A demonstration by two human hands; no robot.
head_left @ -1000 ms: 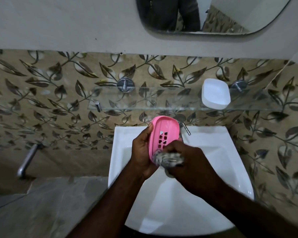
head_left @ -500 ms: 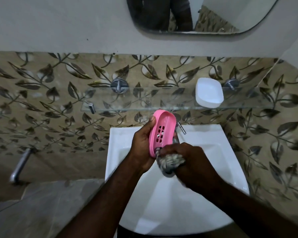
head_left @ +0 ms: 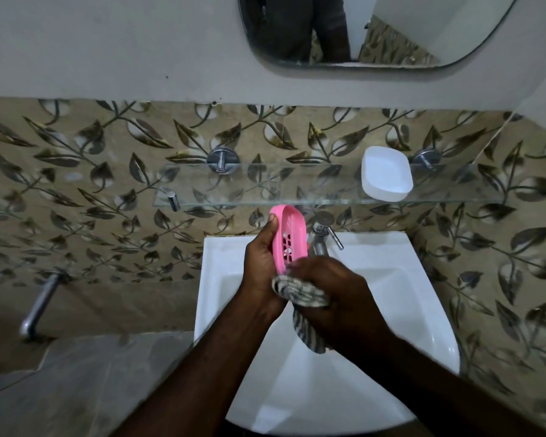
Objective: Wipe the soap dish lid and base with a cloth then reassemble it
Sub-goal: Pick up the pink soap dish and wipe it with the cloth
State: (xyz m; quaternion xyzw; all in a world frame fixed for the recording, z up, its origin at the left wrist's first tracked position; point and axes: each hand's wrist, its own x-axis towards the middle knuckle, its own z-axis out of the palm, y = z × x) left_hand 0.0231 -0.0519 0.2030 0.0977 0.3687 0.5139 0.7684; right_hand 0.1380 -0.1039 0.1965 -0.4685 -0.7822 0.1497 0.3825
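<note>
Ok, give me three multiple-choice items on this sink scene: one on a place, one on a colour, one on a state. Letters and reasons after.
1. Where is the white soap dish part?
A. in the basin
B. on the glass shelf
C. in the right hand

2. What colour is the slotted part in the left hand?
A. pink
B. blue
C. green

3. How is the striped cloth held?
A. spread flat on the shelf
B. draped over the tap
C. bunched in the right hand at the slotted part's lower end

Answers: 1 B, it sits on the shelf's right portion. 2 A, it is plainly pink. 3 C, the right hand grips it, one end dangling over the basin.
</note>
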